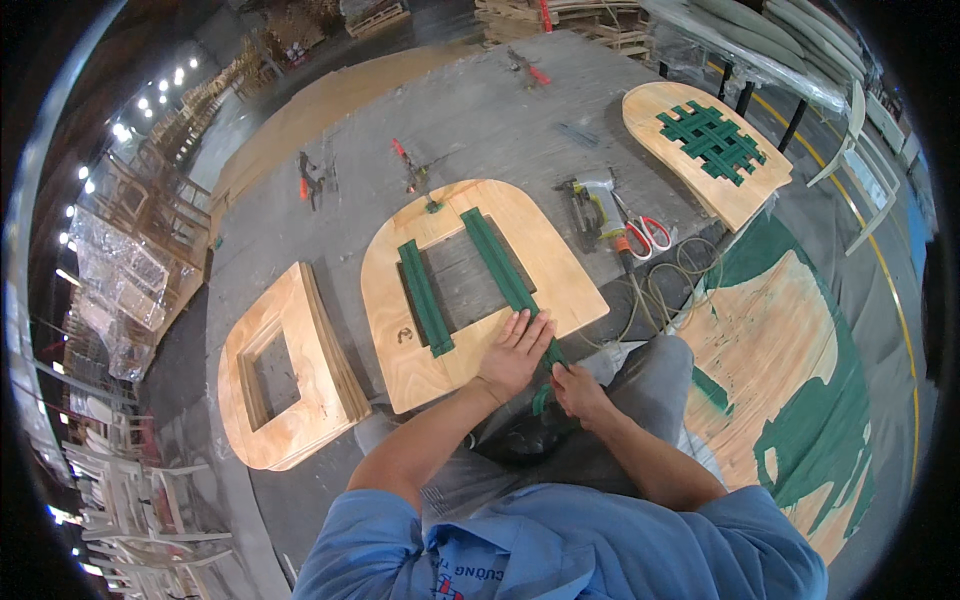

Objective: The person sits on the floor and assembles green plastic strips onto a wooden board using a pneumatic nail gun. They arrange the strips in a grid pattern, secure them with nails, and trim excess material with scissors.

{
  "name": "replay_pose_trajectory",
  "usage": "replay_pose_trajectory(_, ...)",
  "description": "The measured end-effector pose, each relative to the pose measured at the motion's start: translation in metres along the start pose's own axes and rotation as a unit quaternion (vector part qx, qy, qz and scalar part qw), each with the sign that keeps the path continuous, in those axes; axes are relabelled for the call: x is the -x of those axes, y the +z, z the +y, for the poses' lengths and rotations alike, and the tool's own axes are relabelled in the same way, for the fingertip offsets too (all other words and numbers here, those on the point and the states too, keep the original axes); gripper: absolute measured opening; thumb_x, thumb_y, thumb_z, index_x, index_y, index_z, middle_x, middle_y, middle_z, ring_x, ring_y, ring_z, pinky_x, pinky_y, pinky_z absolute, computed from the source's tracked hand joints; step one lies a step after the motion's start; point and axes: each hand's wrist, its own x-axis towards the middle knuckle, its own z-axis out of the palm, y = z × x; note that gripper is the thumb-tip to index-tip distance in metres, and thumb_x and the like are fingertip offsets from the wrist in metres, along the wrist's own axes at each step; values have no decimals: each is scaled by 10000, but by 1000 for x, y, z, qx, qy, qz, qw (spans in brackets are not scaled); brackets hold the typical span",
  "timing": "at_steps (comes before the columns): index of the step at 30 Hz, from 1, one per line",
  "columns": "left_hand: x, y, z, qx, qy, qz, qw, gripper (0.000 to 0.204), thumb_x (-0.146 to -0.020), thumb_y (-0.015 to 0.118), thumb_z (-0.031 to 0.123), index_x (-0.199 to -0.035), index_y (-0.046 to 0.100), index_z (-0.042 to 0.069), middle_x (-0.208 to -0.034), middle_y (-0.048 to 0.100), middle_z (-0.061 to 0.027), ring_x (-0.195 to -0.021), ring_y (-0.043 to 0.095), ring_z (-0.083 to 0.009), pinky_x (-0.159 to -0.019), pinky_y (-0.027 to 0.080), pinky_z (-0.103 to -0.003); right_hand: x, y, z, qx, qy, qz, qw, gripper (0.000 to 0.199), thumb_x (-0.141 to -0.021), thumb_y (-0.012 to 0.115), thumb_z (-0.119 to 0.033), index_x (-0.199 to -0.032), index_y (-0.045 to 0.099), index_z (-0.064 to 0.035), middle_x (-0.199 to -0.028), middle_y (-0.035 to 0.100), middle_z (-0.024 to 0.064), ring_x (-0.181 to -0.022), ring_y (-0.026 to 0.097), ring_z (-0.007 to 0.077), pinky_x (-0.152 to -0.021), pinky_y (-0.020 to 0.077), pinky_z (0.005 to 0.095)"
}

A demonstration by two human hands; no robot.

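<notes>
A wooden panel with a rounded end and a rectangular opening lies before me. One green webbing strap spans the opening's left side. Another green webbing strap runs across its right part and over the panel's near edge. My left hand presses flat on this strap at the near edge, fingers stretched out. Just beyond the edge, my right hand is closed on the strap's near end, close to my lap. A clamp sits at the panel's far edge.
Stacked panels stand at left. Far right is a panel with woven green straps. A staple gun, red-handled scissors and a coiled hose lie right of the work panel. Pliers-like clamps rest farther back on the grey tabletop.
</notes>
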Motion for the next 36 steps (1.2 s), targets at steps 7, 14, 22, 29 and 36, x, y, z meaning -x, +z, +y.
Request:
replay_pose_trajectory(7, 9, -13, 14, 60, -17, -41, 997, 590, -890, 579, 149, -1469, 519, 57, -1575, 453, -118, -1433, 441, -349, -1236, 281, -472, -42, -9, 19, 116, -55, 29, 991, 387, -1070, 541, -399, -878, 589, -67, -722, 547, 3, -642, 504, 111, -562, 401, 287)
replay_pose_trajectory(14, 43, -4, 77, 455, -429, -57, 778, 404, -1011, 608, 326, -1273, 650, 22, -1219, 681, -209, -1190, 633, -361, -1043, 472, -461, -78, -29, 29, 152, -50, -50, 986, 344, -1077, 503, -348, -931, 611, -56, -742, 532, -11, -676, 498, 112, -610, 439, 303)
replay_pose_trajectory(22, 9, 72, 29, 502, -315, -65, 803, 534, -1038, 498, 494, -1238, 639, 19, -1225, 661, -246, -1185, 606, -418, -1020, 453, -499, -114, -52, 41, 410, -134, -117, 895, 341, -1072, 463, -316, -1148, 644, -37, -874, 663, 130, -818, 635, 252, -754, 507, 391)
replay_pose_trajectory(29, -7, 81, 13, 307, -190, -12, 932, 445, -1036, 524, 486, -1169, 662, 83, -1143, 694, -130, -1046, 659, -368, -940, 497, -476, -117, -80, 53, 498, -334, -40, 799, 283, -1009, 477, -190, -1181, 672, -78, -993, 701, 186, -983, 679, 373, -896, 550, 432)
replay_pose_trajectory(36, -2, 87, -11, 354, -261, -47, 897, 446, -1036, 526, 485, -1165, 663, 81, -1128, 696, -130, -1037, 661, -366, -937, 498, -475, -53, -99, -160, 401, -2, -174, 899, 234, -981, 591, -238, -1074, 708, -58, -975, 757, 73, -853, 724, 167, -744, 579, 353)
